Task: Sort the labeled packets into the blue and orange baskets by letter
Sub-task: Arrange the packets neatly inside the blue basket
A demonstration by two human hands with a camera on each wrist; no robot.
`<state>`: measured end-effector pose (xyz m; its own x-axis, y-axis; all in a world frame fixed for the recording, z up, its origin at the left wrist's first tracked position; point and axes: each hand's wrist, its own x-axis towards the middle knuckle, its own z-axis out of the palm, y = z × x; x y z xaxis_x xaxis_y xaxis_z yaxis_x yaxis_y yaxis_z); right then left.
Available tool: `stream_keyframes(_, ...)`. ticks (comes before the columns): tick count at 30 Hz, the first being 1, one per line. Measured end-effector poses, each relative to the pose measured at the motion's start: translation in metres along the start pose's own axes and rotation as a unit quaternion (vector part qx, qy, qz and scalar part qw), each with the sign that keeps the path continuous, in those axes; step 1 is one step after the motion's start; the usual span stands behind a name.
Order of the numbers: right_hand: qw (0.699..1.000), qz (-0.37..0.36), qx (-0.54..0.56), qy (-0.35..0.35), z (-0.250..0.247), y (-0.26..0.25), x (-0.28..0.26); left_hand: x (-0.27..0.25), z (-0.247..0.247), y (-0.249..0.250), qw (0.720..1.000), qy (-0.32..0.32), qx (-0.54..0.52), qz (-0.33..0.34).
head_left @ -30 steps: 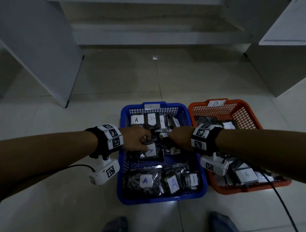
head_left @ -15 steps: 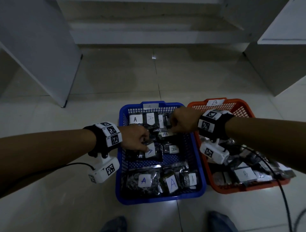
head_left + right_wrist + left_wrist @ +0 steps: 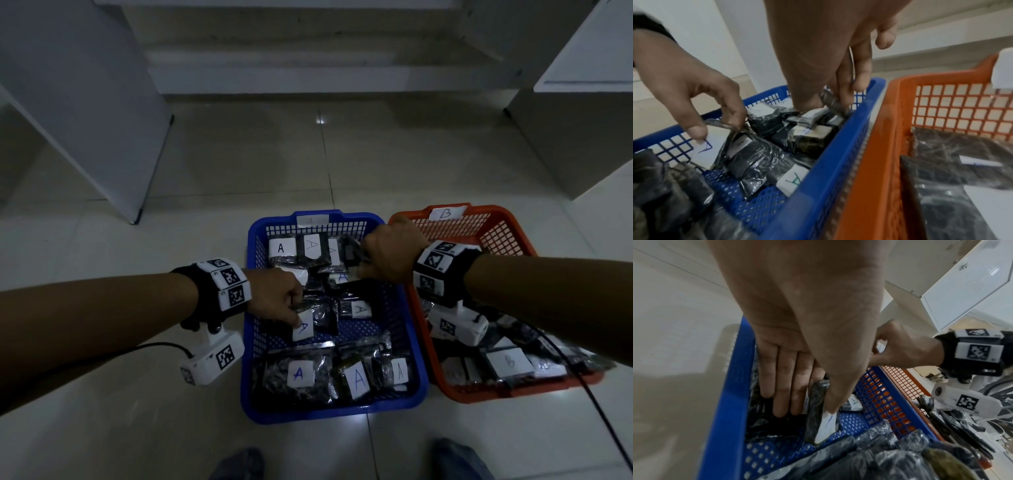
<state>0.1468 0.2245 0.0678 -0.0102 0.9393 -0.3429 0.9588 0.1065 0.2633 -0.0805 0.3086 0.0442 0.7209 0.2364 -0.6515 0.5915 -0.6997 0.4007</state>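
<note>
The blue basket (image 3: 335, 413) holds several dark packets with white "A" labels. The orange basket (image 3: 513, 394) to its right, tagged "B", holds "B" packets. My left hand (image 3: 298, 313) pinches an "A" packet (image 3: 303, 329) between thumb and fingers at the blue basket's left side. The left wrist view shows that packet (image 3: 816, 402) standing on edge. My right hand (image 3: 363, 263) reaches into the far right corner of the blue basket. In the right wrist view its thumb and fingers (image 3: 844, 97) grip a dark packet (image 3: 833, 101), whose label is hidden.
Both baskets sit side by side on a tiled floor. A white panel (image 3: 85, 113) stands at the left and a white cabinet (image 3: 582, 120) at the right, with a step (image 3: 325, 72) behind. A black cable (image 3: 599, 407) crosses the orange basket. Shoes (image 3: 239, 466) show at the bottom edge.
My right hand has moved from the middle of the blue basket to its far right corner and closed on a packet there. The left hand has stayed on its "A" packet.
</note>
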Motion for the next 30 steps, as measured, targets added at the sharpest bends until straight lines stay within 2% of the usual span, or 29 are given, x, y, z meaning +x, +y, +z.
stream_keyframes(2, 1.000, -0.004, 0.001, 0.028, 0.002, 0.001, 0.002, 0.001, 0.001, 0.000, 1.000, -0.004, 0.002, 0.001)
stream_keyframes(4, 0.998, -0.044, -0.013, 0.043, 0.004, 0.003, 0.003, 0.001, 0.001, 0.000, 1.000, -0.007, 0.002, 0.002)
stream_keyframes(7, 0.994, -0.107, -0.018, 0.028, 0.009, 0.003, 0.003, 0.002, 0.000, 0.001, 1.000, -0.008, -0.001, 0.001)
stream_keyframes(9, 0.992, -0.124, -0.011, 0.005, 0.015, 0.003, 0.002, 0.002, 0.000, 0.001, 1.000, -0.008, -0.005, 0.000)
stream_keyframes(18, 0.989, -0.083, 0.121, -0.025, 0.022, 0.012, 0.005, -0.002, -0.003, 0.001, 1.000, -0.006, -0.029, -0.001)
stream_keyframes(21, 0.982, -0.088, 0.165, 0.010, 0.020, 0.017, -0.002, -0.003, -0.009, 0.004, 0.998, 0.009, -0.062, 0.010)
stream_keyframes(24, 0.962, -0.115, 0.241, 0.065, 0.014, 0.016, -0.007, -0.003, -0.015, 0.009, 0.994, 0.025, -0.108, 0.023)
stream_keyframes(28, 0.911, -0.125, 0.390, -0.042, 0.001, -0.004, -0.012, 0.004, -0.021, 0.020, 0.966, 0.072, -0.249, 0.023)
stream_keyframes(30, 0.897, -0.099, 0.429, -0.036, 0.003, -0.016, -0.011, 0.005, -0.022, 0.025, 0.946, 0.082, -0.314, 0.012)
